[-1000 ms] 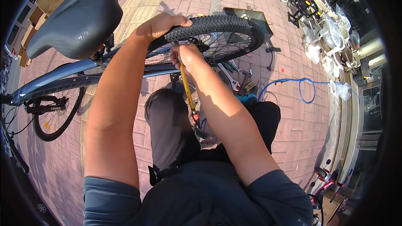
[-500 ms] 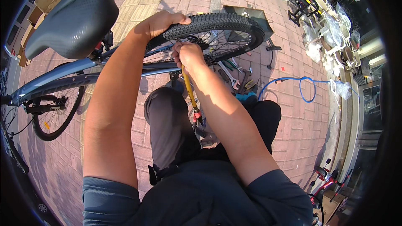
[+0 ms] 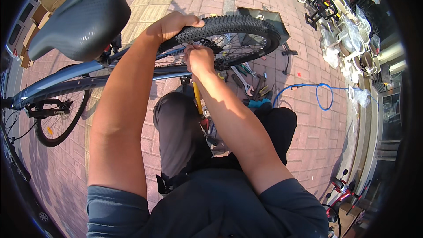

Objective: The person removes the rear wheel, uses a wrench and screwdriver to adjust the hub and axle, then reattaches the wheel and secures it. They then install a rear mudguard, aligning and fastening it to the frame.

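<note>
Two bare hands on a bike's rear wheel here, out on pinkish brick paving [image 3: 317, 141]. The knobby rear tyre [image 3: 238, 23] sits up in front of the person, just past the knees, with its spokes and sprockets showing below the tread. Left hand [image 3: 172, 25] has a proper grip on it, thumb lying along the tread and the other fingers tucked out of sight round the far side. Right hand [image 3: 200, 58] is bunched up narrow, down inside the rim line by the spokes, closed on the top end of a yellow tube [image 3: 198, 99]. Can't make out the fingertips themselves, the back of the hand covers most of that. The tube drops from there between the knees to a red fitting [image 3: 204, 124].

Blue frame [image 3: 61, 81] runs off to the left, big black saddle [image 3: 83, 20] above it, front wheel [image 3: 62, 137] lower down. Just beyond the right forearm there's a loose pile of tools on the ground, including an adjustable wrench [image 3: 247, 87]. Dark open box [image 3: 277, 26] behind the tyre, and a looped blue hose [image 3: 324, 99] off to the right.
</note>
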A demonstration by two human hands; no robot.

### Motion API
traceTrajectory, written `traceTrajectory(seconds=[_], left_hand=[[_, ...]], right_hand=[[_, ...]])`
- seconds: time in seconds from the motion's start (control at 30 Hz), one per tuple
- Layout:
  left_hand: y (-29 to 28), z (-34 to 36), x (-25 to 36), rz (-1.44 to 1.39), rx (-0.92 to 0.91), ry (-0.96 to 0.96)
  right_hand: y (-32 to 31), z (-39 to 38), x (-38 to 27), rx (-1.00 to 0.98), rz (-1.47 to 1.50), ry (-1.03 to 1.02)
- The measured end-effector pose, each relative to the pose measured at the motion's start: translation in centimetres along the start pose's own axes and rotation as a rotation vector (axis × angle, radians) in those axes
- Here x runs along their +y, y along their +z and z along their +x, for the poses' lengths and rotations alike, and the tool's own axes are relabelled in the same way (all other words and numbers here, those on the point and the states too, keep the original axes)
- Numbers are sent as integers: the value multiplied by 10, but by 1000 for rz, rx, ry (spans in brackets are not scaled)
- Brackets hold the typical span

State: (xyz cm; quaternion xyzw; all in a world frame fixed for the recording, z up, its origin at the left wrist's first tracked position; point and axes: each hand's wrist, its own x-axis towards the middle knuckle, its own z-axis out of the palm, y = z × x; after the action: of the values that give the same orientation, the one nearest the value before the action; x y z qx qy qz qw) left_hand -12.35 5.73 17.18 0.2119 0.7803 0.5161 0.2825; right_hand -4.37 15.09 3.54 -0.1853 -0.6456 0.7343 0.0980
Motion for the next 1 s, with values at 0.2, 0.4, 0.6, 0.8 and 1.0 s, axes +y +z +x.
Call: traceTrajectory(seconds=[0.2,0.4,0.6,0.8,1.0], left_hand=[[1,2,0,5,20,-2],[2,-3,5,-50,-13,-103],[-1,-9,14,-148,-94,-216],[0,-7,13,-18,-69,-124],[2,-5,11,28,-65,-36]], right_hand=[[-1,4,10,-3,28,-27],[-27,-31,0,56,-5,107],[-47,-36,-67,118,466,-218],[-24,-28,-93,294,537,21],[-11,-15,-81,342,654,-145]])
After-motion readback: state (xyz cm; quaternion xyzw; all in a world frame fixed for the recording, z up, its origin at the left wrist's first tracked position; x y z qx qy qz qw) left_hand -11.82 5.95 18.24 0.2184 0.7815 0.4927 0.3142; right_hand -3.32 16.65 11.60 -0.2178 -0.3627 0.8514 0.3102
